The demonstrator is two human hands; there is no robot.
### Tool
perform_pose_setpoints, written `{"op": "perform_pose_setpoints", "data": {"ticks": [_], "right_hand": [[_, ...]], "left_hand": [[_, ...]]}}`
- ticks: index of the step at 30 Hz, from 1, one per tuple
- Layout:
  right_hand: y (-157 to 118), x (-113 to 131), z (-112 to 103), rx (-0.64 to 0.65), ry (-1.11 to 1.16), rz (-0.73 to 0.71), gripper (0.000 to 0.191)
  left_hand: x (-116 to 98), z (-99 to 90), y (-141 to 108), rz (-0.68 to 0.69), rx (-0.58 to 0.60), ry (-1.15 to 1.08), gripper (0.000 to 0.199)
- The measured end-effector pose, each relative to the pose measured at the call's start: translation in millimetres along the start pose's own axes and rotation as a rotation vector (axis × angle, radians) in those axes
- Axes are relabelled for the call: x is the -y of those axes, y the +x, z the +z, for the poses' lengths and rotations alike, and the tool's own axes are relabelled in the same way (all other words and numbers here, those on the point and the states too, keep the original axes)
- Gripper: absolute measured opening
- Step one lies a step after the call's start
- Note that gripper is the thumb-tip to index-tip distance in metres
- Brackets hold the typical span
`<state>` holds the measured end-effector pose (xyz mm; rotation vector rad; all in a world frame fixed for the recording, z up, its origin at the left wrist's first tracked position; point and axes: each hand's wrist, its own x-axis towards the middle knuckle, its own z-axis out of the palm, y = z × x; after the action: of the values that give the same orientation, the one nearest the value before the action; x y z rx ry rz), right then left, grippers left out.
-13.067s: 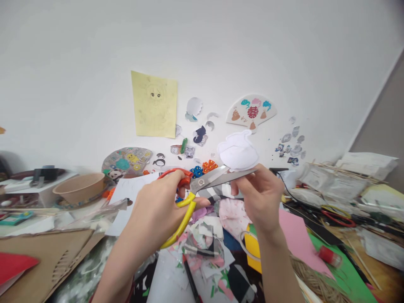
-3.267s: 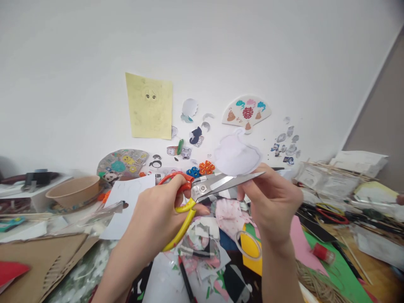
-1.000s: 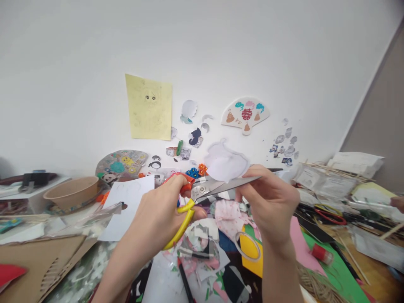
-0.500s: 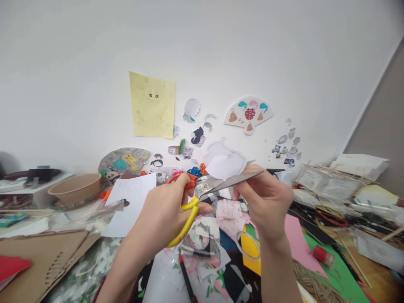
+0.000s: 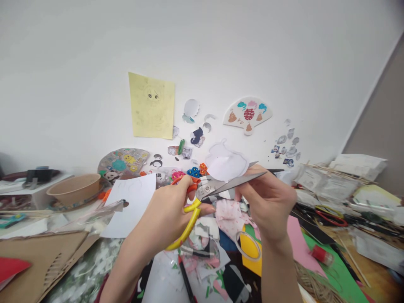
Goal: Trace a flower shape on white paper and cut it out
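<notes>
My left hand is closed around the handles of a pair of scissors, one loop yellow and the other red-orange. The steel blades point right and stand slightly apart. Between them and beyond lies a white paper cutout with a rounded, wavy outline, held up in front of the wall. My right hand pinches the right edge of this cutout, its fingers close to the blade tips and partly behind them. Below the hands are paper scraps, a black pen and a pink patterned cloth.
At the left stand a tan bowl and cardboard. A white sheet lies behind my left forearm. To the right are a tape roll, green paper, a red spool and twine. Stickers and a paper fan hang on the wall.
Both hands, with the scissors and cutout, have shifted slightly to the right. The cutout has turned a little, and the blades still stand slightly apart.
</notes>
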<state>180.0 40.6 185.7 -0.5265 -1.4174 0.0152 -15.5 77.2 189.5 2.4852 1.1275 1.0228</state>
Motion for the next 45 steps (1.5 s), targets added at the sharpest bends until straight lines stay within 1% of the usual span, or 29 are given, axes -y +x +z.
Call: {"op": "perform_pose_setpoints", "data": {"ticks": [6,14,18,27,29,33,35,39,45], "right_hand": [[-1,0,-1,-0.019,-0.005,-0.02,0.013],[-2,-4,4,-0.068,0.028,-0.073,0.015],[-3,-3,6,-0.087,0.024,-0.097,0.017],[-5,-3,13,-0.183,-0.042,-0.153,0.016],[-4,-4,12,-0.168,-0.038,-0.145,0.015],[-2,-7,3,-0.068,-0.001,-0.09,0.015],[0,-7,-1,-0.049,0.016,-0.083,0.015],[1,-6,-1,-0.056,0.04,-0.09,0.017],[-1,-6,5,-0.112,0.079,-0.107,0.019]], "left_hand": [[-1,-0.1,-2,-0.007,0.021,-0.004,0.038],[-1,3.7,0,0.01,-0.004,0.008,0.042],[-1,3.7,-1,0.021,-0.009,0.02,0.04],[-1,2.4,-2,0.003,-0.005,0.043,0.041],[-1,1.7,-2,0.004,-0.009,0.051,0.042],[0,-0.3,-1,0.004,-0.01,0.075,0.043],[1,-1.0,0,0.005,0.001,0.089,0.043],[1,-0.2,0,0.012,0.017,0.106,0.042],[-1,3.7,-1,0.006,0.003,0.079,0.042]]}}
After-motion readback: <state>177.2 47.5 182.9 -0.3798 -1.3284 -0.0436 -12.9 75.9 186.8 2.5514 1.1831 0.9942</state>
